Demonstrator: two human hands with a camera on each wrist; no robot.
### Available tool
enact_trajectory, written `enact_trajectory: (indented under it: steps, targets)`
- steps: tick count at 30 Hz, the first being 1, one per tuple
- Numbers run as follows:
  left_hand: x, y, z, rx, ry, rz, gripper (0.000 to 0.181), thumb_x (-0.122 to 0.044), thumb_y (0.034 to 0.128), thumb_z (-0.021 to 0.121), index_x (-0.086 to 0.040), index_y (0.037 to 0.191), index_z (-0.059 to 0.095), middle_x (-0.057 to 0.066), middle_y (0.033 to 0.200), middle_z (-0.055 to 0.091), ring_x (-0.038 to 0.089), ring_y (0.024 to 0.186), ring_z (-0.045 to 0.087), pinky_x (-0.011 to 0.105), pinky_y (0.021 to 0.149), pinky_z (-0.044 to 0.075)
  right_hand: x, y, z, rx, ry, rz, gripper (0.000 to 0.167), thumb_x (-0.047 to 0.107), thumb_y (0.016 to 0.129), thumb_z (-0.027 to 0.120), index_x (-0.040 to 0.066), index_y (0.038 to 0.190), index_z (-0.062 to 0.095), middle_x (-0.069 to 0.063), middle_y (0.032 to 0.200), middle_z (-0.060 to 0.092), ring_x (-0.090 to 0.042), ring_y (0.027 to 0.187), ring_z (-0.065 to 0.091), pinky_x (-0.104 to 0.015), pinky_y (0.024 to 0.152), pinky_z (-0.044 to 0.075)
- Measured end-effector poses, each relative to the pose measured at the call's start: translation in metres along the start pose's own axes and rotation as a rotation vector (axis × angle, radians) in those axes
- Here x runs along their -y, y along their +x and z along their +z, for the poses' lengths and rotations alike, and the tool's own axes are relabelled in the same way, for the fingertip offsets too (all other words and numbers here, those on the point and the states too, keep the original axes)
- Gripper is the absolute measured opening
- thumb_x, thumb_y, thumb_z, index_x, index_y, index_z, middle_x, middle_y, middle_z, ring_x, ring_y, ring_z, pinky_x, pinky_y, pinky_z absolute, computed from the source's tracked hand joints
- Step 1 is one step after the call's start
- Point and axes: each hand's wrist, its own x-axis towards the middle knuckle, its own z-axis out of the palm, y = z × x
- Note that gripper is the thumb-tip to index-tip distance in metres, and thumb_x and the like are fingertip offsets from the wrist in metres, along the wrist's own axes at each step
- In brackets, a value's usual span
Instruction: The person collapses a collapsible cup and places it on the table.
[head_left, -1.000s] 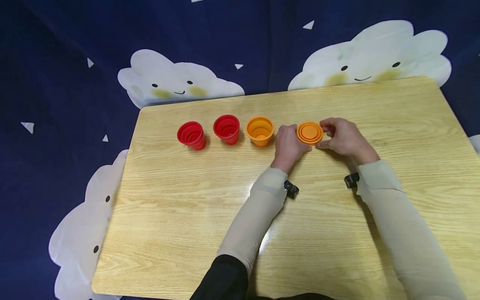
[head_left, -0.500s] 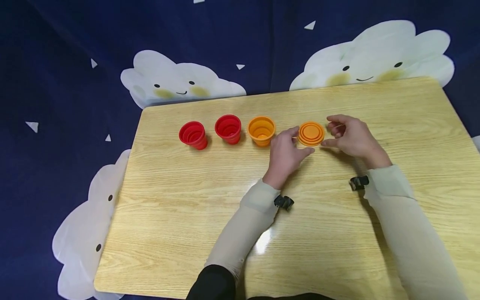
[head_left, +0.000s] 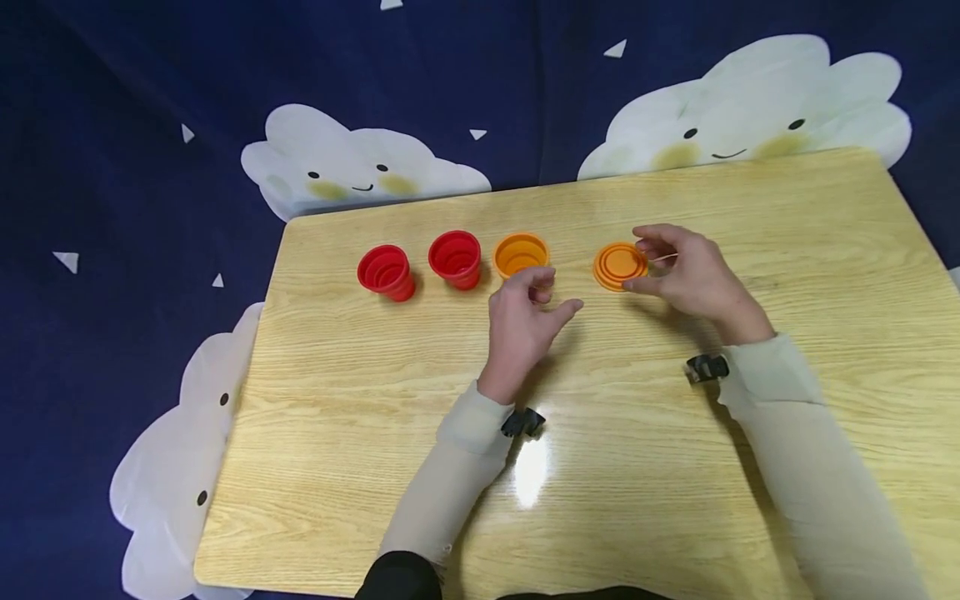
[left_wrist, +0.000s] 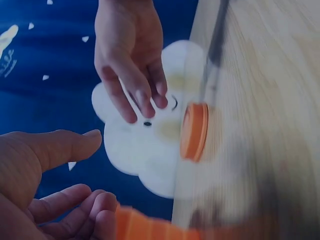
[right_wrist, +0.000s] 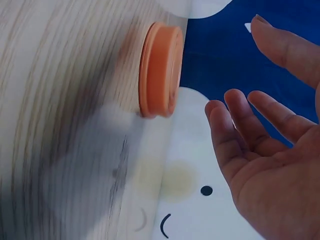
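A collapsed orange folding cup [head_left: 621,265] lies flat on the table, its rings nested. Beside it, on its right, hovers my right hand [head_left: 693,279] with fingers relaxed and holding nothing; the right wrist view shows a gap between those fingers [right_wrist: 270,140] and the flattened cup [right_wrist: 161,70]. My left hand [head_left: 521,329] is in front of an expanded orange cup [head_left: 520,247], thumb spread from the loosely bent fingers, nothing in its grasp. It hides the lower part of that cup. Two expanded red cups, one [head_left: 455,254] nearer and one [head_left: 385,268] farther left, stand alongside.
The cups form a row on a light wooden table [head_left: 360,467], toward its far edge. A dark blue cloth [head_left: 450,67] with white clouds hangs behind and at the left. A small black camera sits on each wrist.
My left hand has left the collapsed cup and moved left toward the expanded orange cup. My right hand let go, drew back right, then came slightly closer again. The cups stay put.
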Motion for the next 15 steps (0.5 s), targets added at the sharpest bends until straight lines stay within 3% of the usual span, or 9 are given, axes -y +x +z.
enact_trajectory:
  steps: [7,15]
  targets:
    - [0.019,-0.003,-0.02,-0.1,-0.023,0.002,0.046,-0.017,0.0747,0.091,0.002,0.112,0.072,0.012,0.094,0.071,0.027,0.08,0.066,0.023,0.069,0.053,0.009,0.001,0.009,0.002,0.044,-0.042,0.071,0.006,0.079,0.087,-0.002,0.141,0.053,-0.023,0.119,0.062,-0.033,0.107,0.057,-0.027,0.086,0.049]
    - [0.036,-0.002,-0.035,-0.154,0.005,-0.019,0.049,-0.018,0.0755,0.091,0.006,0.113,0.069,0.016,0.098,0.072,0.029,0.08,0.067,0.03,0.071,0.056,0.015,0.006,0.019,0.021,0.061,-0.051,0.068,0.006,0.08,0.086,0.0,0.14,0.054,-0.021,0.116,0.063,-0.031,0.103,0.059,-0.027,0.084,0.048]
